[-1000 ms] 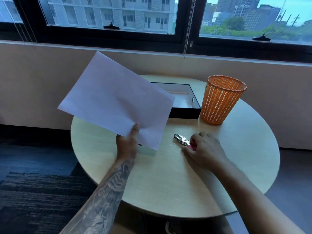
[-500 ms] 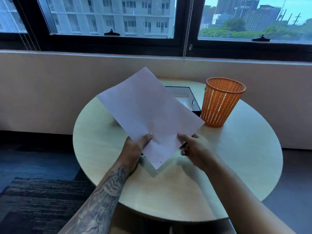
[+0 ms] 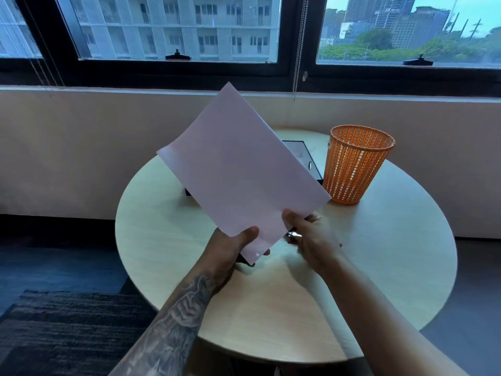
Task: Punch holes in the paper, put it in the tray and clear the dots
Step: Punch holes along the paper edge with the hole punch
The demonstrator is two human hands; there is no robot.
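From the head view, the person holds a sheet of white paper (image 3: pixel 244 175) up over the round table (image 3: pixel 393 267). The left hand (image 3: pixel 230 253) pinches the paper's near edge, thumb on top and fingers under. There is one small round hole (image 3: pixel 257 254) near the bottom corner. The right hand (image 3: pixel 311 237) is closed around a shiny hole punch (image 3: pixel 294 234), with its thumb resting on the paper's edge. Only a bit of the punch shows, so it is hard to tell if the paper sits inside it.

I think this is the punching step. One hole is made, and another one looks to come next. For that, the paper edge must slide into the punch slot, and then the right hand squeezes.

The black tray (image 3: pixel 311 169) sits at the far side of the table, mostly hidden behind the paper. The orange basket (image 3: pixel 355 164) stands just beside the tray, on its right. The paper must go in past the basket without bumping it.

The table has lots of bare room near the person. Any dots on the table are too small to see here.
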